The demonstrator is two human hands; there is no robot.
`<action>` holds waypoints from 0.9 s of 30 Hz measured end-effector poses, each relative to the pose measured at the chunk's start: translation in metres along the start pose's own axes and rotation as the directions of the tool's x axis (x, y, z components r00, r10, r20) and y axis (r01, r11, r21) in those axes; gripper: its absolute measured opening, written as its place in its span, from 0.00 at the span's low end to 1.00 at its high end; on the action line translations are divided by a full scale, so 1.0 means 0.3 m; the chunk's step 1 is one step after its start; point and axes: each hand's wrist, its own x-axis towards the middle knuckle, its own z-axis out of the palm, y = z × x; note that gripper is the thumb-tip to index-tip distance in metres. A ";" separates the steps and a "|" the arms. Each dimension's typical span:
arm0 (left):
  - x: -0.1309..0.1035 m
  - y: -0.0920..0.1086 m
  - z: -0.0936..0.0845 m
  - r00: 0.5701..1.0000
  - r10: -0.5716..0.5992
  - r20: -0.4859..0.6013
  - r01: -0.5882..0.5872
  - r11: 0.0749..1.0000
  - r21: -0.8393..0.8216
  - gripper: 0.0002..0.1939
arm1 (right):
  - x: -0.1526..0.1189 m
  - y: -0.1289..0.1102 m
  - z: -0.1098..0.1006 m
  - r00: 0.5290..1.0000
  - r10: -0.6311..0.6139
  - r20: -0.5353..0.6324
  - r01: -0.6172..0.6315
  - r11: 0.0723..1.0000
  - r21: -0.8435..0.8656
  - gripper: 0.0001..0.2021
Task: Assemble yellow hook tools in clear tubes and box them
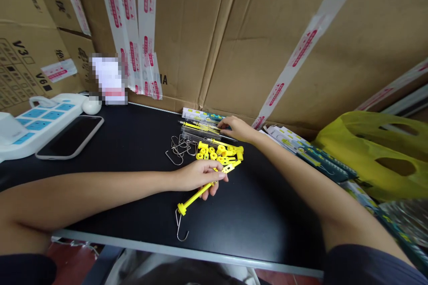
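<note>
My left hand is closed around a yellow plastic rod with a round collar. From its lower end hangs a bent metal hook, and a flat yellow piece with small holes shows at the fingertips. Farther back, my right hand reaches over several clear plastic tubes, its fingers bent and apart at their right end. Whether it touches one is hard to see. Between the hands lies a pile of small yellow plastic parts. Loose metal hooks are heaped left of it.
A phone and a white power strip occupy the table's left side. Printed boxes line the back right, near a yellow plastic bag. Taped cardboard stands behind the black tabletop.
</note>
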 end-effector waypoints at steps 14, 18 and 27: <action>-0.002 -0.002 0.015 0.994 0.001 -0.107 -0.002 1.000 -0.012 0.15 | -0.342 -0.287 -0.061 0.806 0.592 -0.028 -0.050 0.115 0.992 0.11; -0.005 0.000 0.025 0.995 0.005 -0.101 -0.002 1.000 0.027 0.17 | -0.381 -0.346 -0.035 0.799 0.600 -0.035 0.002 0.056 0.998 0.12; -0.009 -0.002 0.037 0.995 0.015 -0.099 -0.001 0.990 0.140 0.16 | -0.401 -0.406 -0.019 0.845 0.529 -0.079 -0.009 0.162 0.987 0.11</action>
